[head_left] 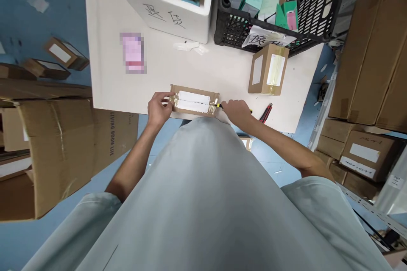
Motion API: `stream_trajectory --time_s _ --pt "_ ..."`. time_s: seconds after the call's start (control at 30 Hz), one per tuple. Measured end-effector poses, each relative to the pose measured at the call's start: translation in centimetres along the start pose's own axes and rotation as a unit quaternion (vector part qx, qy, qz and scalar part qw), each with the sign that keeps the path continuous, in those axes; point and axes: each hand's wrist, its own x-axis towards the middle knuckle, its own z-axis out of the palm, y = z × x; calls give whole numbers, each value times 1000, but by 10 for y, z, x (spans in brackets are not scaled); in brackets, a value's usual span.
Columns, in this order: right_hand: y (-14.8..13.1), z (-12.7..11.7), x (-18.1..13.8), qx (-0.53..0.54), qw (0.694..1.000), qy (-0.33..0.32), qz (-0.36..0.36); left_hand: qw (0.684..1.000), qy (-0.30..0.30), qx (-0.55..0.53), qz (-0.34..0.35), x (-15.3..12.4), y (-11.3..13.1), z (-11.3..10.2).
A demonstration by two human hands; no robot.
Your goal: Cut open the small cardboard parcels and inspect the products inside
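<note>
A small flat cardboard box (194, 112) with a white label and shiny clear tape lies at the table's front edge, close to my body. My left hand (159, 109) grips its left end, with the fingers curled and a fingertip on top. My right hand (238, 112) is closed around a slim yellow-and-black box cutter (219, 105), whose tip meets the taped right end of the box. Its blade is too small to make out. To the right of that hand lies a red-and-black utility knife (266, 113).
A taped carton (274, 70) stands right on the white table (108, 89). Behind are a white bin (178, 19) and a black crate (233, 29) of green boxes. A pink blurred item (133, 53) lies left. Large open cartons (73, 144) stand on the floor left; shelved boxes (362, 152) are right.
</note>
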Motion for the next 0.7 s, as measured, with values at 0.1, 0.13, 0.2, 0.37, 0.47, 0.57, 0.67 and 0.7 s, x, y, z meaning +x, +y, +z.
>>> stream_trajectory --time_s 0.1,0.13,0.2,0.37,0.47,0.57,0.67,0.7 --pt "6 5 -5 -12 1000 -7 14 1000 -1 -4 -1 0 0 2" --pt "7 6 -6 -14 1000 -6 16 1000 -1 -8 -1 0 0 2" --pt "9 8 -7 -18 1000 -4 17 1000 -1 -15 -2 0 0 3" --pt "7 13 -14 -25 999 4 21 1000 0 -24 -6 0 -1 1" --pt "1 14 -19 -30 999 14 28 1000 -3 -27 -9 0 -1 -2" --pt "-7 12 -23 -31 999 17 35 1000 -15 -26 -8 1 2 -3" --pt "-14 7 -22 -24 999 31 33 999 -23 -26 3 2 4 -3" --pt "-16 6 -21 -20 999 33 29 999 -24 -28 6 2 4 -3"
